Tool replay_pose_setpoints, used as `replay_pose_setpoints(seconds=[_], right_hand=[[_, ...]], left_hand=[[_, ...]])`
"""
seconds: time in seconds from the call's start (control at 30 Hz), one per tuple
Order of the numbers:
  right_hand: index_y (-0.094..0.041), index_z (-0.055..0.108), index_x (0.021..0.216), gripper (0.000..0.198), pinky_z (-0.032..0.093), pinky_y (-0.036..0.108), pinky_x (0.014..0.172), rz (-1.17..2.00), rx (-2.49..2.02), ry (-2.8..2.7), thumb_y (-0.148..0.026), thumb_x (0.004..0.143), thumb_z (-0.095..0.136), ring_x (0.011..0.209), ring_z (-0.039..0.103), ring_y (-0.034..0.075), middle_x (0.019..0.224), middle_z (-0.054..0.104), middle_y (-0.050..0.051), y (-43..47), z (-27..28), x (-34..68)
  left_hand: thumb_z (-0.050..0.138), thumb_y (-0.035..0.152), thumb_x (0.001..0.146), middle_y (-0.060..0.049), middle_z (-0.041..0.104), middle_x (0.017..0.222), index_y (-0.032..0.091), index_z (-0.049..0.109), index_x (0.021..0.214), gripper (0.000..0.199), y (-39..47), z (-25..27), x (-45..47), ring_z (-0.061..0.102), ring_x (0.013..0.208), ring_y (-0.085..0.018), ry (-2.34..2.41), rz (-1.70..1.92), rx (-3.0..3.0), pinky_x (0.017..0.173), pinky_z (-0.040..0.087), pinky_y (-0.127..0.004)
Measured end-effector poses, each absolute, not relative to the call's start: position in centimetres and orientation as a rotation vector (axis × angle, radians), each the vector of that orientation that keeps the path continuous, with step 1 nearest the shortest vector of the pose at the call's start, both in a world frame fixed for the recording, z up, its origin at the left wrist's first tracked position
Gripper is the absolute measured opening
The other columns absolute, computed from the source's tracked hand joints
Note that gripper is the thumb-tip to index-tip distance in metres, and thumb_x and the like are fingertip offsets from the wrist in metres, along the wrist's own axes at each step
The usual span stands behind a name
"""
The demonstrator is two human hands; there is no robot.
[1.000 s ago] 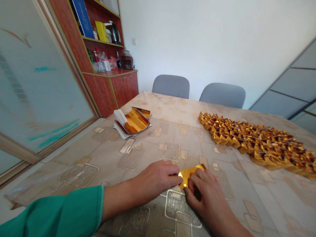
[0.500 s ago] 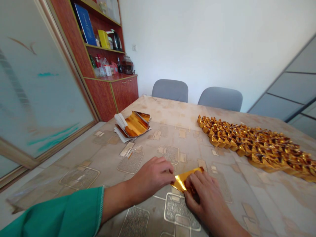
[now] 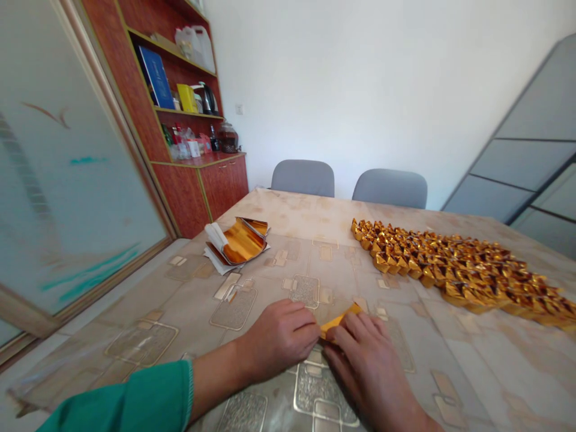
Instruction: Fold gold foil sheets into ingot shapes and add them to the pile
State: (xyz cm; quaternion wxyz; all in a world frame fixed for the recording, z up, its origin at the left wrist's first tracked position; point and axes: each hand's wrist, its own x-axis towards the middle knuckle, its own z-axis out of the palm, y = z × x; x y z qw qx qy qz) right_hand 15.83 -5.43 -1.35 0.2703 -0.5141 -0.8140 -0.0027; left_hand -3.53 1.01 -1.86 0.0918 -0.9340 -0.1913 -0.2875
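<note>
**Foil down to a narrow strip between your hands**

Half a second ago a broad face of the gold foil sheet (image 3: 339, 318) showed; now only a slim slanted band does, lower centre of the frame. Your left hand (image 3: 288, 333) and right hand (image 3: 369, 354) sit closer together. Reads as a fold or roll going in, piece not finished; the crease itself is behind your fingers, can't verify.

Left: fingertips pinching the foil's left end. Right: fingers curled over the right part, seemingly pinching it too; thumb contact hidden. Your view also tipped up slightly, so everything sits lower in frame.

Stack of foil sheets (image 3: 245, 240), left of centre, looks unchanged: curled, pale backing showing. Rows of folded gold pieces (image 3: 450, 264), right side, look unchanged too, packed tight.

Tabletop (image 3: 301, 216): patterned cover, glossy in the near part. Small scrap (image 3: 231, 294) below the stack, too small to identify.

Room: two grey chairs (image 3: 302, 178) at the far edge, white wall (image 3: 360, 90) behind. Upper left, red-brown cabinet (image 3: 180, 195) with kettle (image 3: 208, 99) and glass jar (image 3: 228, 139); frosted glass door (image 3: 90, 180) at far left.
</note>
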Motion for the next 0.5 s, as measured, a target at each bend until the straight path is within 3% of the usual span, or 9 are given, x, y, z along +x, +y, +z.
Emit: replay_pose_setpoints(seconds=[0.13, 0.37, 0.5], right_hand=[[-0.021, 0.058, 0.074, 0.019, 0.03, 0.035, 0.072, -0.051, -1.28, -2.182, -0.017, 0.093, 0.056, 0.074, 0.048, 0.02, 0.074, 0.058, 0.001, -5.3, -0.4, 15.8], [-0.021, 0.062, 0.076, 0.022, 0.031, 0.035, 0.072, 0.031, -1.217, -2.073, -0.02, 0.097, 0.054, 0.072, 0.049, 0.019, 0.071, 0.059, 0.001, -5.0, 0.1, 16.7], [-0.023, 0.064, 0.078, 0.021, 0.031, 0.036, 0.072, 0.073, -1.194, -2.064, -0.023, 0.098, 0.055, 0.072, 0.05, 0.019, 0.071, 0.061, 0.0, -4.9, 0.4, 17.0]], left_hand=[[0.051, 0.022, 0.094, -0.002, 0.064, 0.071, 0.017, 0.062, 0.076, 0.022, 0.7, -1.2, -3.5, 0.054, 0.066, -0.016, -0.632, -0.961, -2.846, 0.06, 0.041, -0.03], [0.046, 0.028, 0.101, -0.002, 0.071, 0.078, 0.018, 0.069, 0.096, 0.025, 2.1, -0.5, -4.8, 0.06, 0.066, -0.013, -0.558, -1.07, -2.969, 0.063, 0.047, -0.027], [0.047, 0.029, 0.1, -0.001, 0.073, 0.083, 0.02, 0.069, 0.097, 0.024, 2.4, -0.5, -5.3, 0.065, 0.071, -0.013, -0.595, -1.135, -3.015, 0.064, 0.049, -0.024]])
